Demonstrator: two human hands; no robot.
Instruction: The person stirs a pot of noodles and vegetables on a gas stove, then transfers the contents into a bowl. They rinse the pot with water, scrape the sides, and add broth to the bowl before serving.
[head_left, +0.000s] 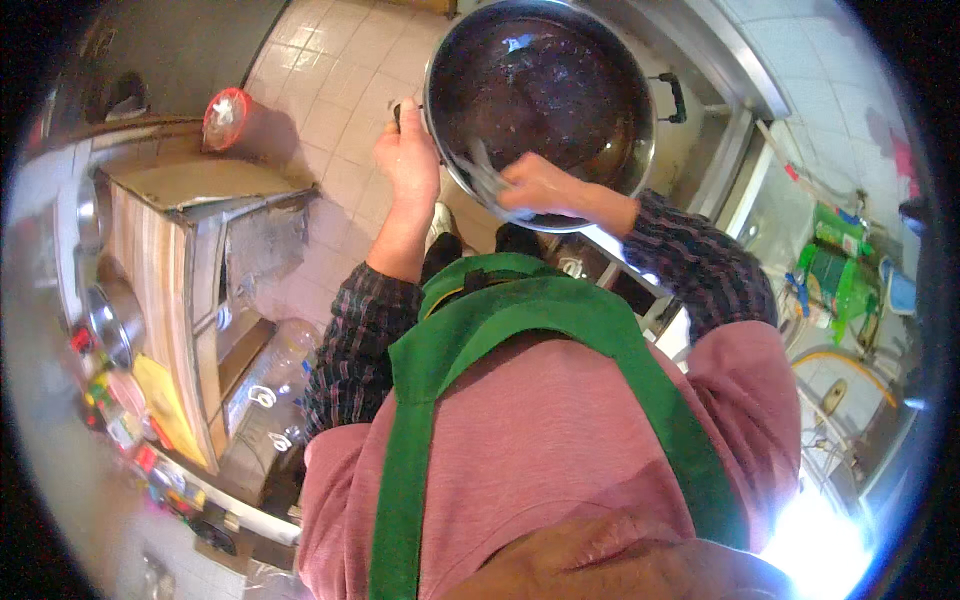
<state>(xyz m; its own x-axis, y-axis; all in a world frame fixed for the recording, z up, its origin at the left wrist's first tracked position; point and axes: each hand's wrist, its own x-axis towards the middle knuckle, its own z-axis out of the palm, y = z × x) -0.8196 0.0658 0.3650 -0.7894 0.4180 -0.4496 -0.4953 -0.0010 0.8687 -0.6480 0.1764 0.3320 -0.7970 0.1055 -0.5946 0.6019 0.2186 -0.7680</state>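
In front of me is a large, wide pan with a dark, shiny interior, a metal rim and black side handles. My left hand is closed around the handle on its left side, thumb on top. My right hand reaches over the near rim and grips a pale, greyish cloth or plastic piece, blurred. That piece lies against the near-left inner wall of the pan. The right-side handle stands free of any hand. What supports the pan from below is hidden.
A bin with a red rim stands on the tiled floor at left. Nearer is a wood-patterned cabinet topped with cardboard, with clear plastic bottles beside it. Green containers sit at right, past a metal-edged counter.
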